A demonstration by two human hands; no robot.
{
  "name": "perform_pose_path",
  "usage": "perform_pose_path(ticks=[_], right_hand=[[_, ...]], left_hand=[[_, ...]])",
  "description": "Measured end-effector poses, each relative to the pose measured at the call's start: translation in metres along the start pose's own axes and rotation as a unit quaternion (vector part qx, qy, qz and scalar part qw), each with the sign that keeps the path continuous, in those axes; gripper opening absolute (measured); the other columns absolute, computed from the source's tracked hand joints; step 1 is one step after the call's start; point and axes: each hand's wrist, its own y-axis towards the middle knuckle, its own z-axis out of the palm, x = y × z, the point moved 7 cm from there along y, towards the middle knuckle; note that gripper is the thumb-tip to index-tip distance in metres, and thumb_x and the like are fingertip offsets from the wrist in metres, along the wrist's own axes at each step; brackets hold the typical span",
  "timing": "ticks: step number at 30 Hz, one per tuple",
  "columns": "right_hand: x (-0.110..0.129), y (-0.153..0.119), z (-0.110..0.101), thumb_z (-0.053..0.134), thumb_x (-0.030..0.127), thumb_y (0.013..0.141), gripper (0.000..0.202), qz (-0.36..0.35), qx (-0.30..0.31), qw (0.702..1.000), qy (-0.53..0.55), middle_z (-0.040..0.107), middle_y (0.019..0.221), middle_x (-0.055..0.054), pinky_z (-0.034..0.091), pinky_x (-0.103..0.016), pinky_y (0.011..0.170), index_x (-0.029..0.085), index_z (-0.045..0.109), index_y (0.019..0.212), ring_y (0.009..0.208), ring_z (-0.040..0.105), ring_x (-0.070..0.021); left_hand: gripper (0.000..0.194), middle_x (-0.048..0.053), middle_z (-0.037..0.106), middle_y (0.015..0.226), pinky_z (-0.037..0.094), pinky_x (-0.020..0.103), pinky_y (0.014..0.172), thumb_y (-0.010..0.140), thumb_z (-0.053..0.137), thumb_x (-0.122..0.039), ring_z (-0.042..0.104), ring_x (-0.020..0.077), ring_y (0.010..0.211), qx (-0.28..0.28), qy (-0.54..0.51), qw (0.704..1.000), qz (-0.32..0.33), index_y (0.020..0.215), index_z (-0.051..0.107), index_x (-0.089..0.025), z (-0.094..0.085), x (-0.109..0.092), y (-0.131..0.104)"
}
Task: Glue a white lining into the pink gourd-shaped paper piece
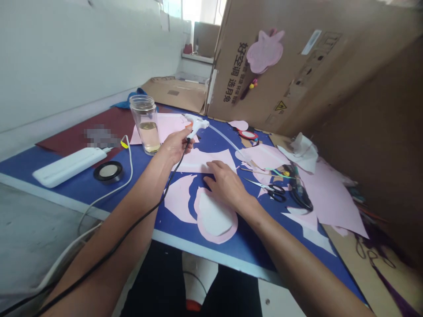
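My left hand (180, 145) is closed round the handle of a white hot glue gun (197, 125). A clear glue stick (226, 140) sticks out of its back, and a black cord (145, 215) trails from it along my left forearm. My right hand (226, 182) lies low over the table with its fingers apart. Its fingertips are at the edge of a pink paper sheet (218, 158). Below that hand, partly hidden by it, is a rounded pink cut-out with a white piece (214, 215) on it. A pink paper offcut (180, 200) lies to the left.
A glass jar of pale liquid (148, 136) stands left, near a white power strip (71, 166) and a tape roll (108, 171). Scissors (276, 191) and paper scraps lie right. A large cardboard panel (297, 57) rises behind the blue table (254, 246).
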Motion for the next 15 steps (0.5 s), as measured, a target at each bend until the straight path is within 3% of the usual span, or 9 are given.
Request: perform_pose_path(ticks=[4,8,15], right_hand=[[0.000,0.027,0.009,0.069,0.033,0.105,0.056,-0.011,0.027,0.999,-0.036,0.055,0.167,-0.019,0.050,-0.049,0.116,0.018,0.057,0.158,0.151,0.054,-0.0377],[-0.014,0.060,0.018,0.060,0.040,0.110,0.032,-0.001,0.053,0.998,-0.045,0.070,0.150,-0.012,0.052,-0.047,0.108,0.026,0.070,0.137,0.136,0.065,-0.0336],[-0.024,0.119,0.028,0.056,0.043,0.112,0.033,0.016,0.049,0.997,-0.055,0.071,0.146,-0.014,0.051,-0.044,0.106,0.023,0.074,0.132,0.132,0.067,-0.0327]], left_hand=[[0.034,0.001,0.067,0.067,0.043,0.020,0.049,0.095,0.081,-0.049,0.056,0.0093,0.050,0.001,-0.016,0.999,0.027,0.088,0.071,-0.018,0.001,-0.014,-0.004],[0.034,0.000,0.066,0.066,0.042,0.019,0.048,0.096,0.081,-0.048,0.056,0.0088,0.051,-0.002,-0.022,0.999,0.031,0.089,0.071,-0.017,0.001,-0.017,-0.009],[0.034,-0.001,0.066,0.066,0.042,0.019,0.048,0.093,0.083,-0.049,0.055,0.0090,0.051,-0.003,-0.045,0.999,0.029,0.090,0.069,-0.018,0.001,-0.018,-0.008]])
